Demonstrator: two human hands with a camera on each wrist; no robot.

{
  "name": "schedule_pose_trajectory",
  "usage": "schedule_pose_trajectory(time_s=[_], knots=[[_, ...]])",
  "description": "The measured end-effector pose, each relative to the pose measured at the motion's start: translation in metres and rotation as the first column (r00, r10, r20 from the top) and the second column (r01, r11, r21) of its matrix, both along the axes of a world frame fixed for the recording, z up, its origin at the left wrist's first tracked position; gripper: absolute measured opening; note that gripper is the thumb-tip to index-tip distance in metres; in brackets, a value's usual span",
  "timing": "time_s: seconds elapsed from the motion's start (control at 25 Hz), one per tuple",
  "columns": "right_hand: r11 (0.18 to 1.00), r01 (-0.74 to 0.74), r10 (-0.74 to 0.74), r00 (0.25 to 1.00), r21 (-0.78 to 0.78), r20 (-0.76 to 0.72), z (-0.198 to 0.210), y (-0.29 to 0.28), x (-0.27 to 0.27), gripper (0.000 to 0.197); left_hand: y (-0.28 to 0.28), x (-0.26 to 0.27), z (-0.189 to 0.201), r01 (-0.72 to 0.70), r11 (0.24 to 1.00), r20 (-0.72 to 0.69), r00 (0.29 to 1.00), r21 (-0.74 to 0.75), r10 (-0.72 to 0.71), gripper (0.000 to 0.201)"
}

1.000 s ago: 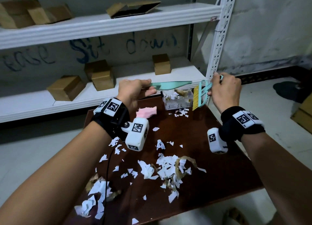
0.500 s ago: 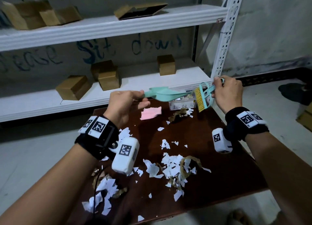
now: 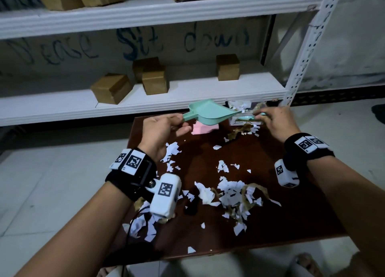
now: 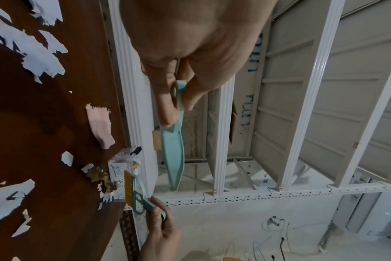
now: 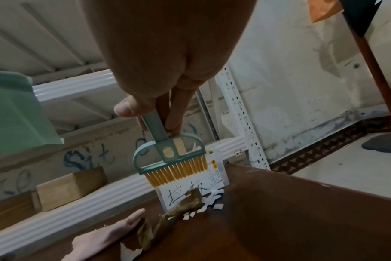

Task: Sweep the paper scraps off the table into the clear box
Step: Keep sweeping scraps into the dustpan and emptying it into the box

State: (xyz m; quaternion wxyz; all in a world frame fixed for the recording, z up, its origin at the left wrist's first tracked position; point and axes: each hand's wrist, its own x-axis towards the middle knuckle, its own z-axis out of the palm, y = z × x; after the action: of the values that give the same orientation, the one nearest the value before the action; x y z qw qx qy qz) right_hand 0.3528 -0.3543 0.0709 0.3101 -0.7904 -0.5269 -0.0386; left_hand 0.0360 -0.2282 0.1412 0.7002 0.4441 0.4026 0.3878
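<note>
My left hand (image 3: 181, 122) pinches the handle of a mint-green dustpan (image 3: 210, 112), held above the table's far edge with its lip at the clear box (image 3: 236, 121). The box holds white scraps and has a handwritten label (image 5: 190, 192). My right hand (image 3: 262, 116) grips a small teal brush (image 5: 174, 162), whose yellow bristles hang just in front of the box's upper edge. A brown strip and small white scraps (image 5: 188, 201) lie at the foot of the box. Torn white paper scraps (image 3: 231, 191) cover the middle and left of the brown table (image 3: 281, 218).
A pink paper piece (image 3: 205, 130) lies under the dustpan. White metal shelving (image 3: 145, 102) with several cardboard boxes stands right behind the table, and its upright post (image 3: 300, 68) rises at the back right. Pale floor surrounds the table.
The dustpan has swung right and tipped toward the box. The brush has come down from beside the box to its front. A brown strip and a few more scraps now lie at the box's foot.
</note>
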Motion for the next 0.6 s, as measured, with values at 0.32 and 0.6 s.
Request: schedule_pose_trajectory(time_s=[0.32, 0.6], knots=[[0.987, 0.079, -0.094, 0.989, -0.137, -0.11, -0.031, 0.022, -0.002, 0.026, 0.009, -0.025, -0.016, -0.011, 0.999, -0.065, 0.998, -0.049, 0.008, 0.007], [0.955, 0.019, -0.043, 0.996, -0.297, -0.076, -0.036, 0.011, -0.014, 0.029, 0.015, -0.041, -0.027, 0.012, 1.0, -0.143, 0.99, -0.021, -0.015, 0.01]])
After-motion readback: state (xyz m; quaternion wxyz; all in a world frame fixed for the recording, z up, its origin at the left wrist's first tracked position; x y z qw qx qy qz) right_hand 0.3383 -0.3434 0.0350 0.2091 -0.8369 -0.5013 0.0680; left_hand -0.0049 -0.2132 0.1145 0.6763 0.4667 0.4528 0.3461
